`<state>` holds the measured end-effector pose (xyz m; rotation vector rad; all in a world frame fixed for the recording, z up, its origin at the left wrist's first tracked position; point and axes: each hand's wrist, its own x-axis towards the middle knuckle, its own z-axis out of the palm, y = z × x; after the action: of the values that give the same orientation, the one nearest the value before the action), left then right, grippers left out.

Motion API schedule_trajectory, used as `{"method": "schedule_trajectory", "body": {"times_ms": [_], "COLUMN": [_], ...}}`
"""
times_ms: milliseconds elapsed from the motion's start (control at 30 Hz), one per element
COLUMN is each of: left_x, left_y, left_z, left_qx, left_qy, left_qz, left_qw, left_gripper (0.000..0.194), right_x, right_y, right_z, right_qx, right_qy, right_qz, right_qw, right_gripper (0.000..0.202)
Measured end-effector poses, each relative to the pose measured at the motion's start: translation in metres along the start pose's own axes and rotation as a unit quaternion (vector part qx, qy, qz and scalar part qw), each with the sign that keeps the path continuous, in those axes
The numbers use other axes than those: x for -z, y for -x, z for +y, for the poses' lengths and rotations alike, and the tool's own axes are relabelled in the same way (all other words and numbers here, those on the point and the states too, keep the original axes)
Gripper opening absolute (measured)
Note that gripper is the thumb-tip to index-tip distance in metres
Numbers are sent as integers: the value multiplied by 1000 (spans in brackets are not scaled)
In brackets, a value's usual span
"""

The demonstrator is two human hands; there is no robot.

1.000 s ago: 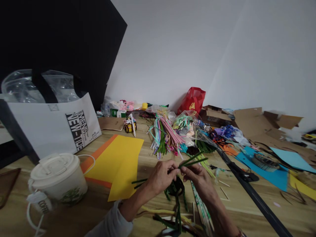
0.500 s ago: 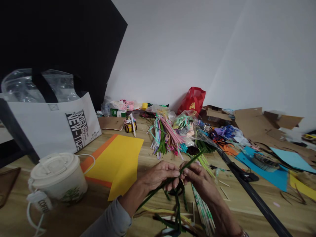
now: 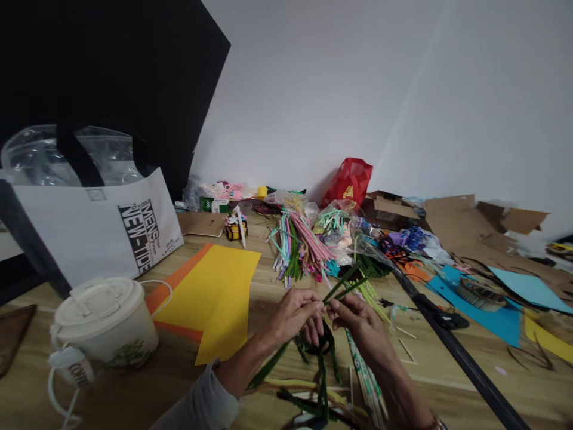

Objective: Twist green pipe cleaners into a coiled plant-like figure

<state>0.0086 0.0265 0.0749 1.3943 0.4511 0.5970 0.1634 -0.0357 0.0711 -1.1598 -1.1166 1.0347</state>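
Observation:
My left hand [image 3: 296,315] pinches a strand among several green pipe cleaners [image 3: 342,283], whose ends fan out up and to the right above the fingertips. Close beside it, my right hand [image 3: 360,322] has thumb and forefinger pressed on the same strands. Another green length runs out under my left wrist. Just below the hands is a shape bent from dark green pipe cleaners [image 3: 322,382], with hanging legs; whether it is joined to the held strands I cannot tell. Yellow strips [image 3: 286,383] and a green-and-white patterned packet [image 3: 364,376] lie under and beside it.
A lidded white pot [image 3: 105,325] and white bag [image 3: 98,233] stand at left, beside yellow sheets [image 3: 228,278]. Bundled coloured pipe cleaners [image 3: 308,242] lie ahead, a red bag [image 3: 351,182] behind them. At right, a black pole [image 3: 470,367] crosses the table near blue sheets [image 3: 505,322].
The single green end above my fingers now shows as two strands spread apart. My right fingertips have shifted slightly, and the length under my left wrist has moved a little.

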Motion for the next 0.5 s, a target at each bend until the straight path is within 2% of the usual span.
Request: {"method": "schedule_trajectory", "body": {"times_ms": [200, 400, 500], "left_x": [2, -1, 0], "left_y": [-1, -1, 0], "left_z": [1, -2, -3], "left_qx": [24, 8, 11], "left_qy": [75, 38, 44], "left_qz": [-39, -26, -49], "left_qw": [996, 999, 998], "left_gripper": [30, 34, 32], "right_x": [-1, -3, -4], "right_y": [1, 2, 4], "right_z": [-3, -6, -6], "right_qx": [2, 13, 26], "right_qy": [5, 38, 34], "right_qz": [-6, 1, 6], "right_qw": [1000, 999, 999], "right_gripper": [33, 31, 29]}}
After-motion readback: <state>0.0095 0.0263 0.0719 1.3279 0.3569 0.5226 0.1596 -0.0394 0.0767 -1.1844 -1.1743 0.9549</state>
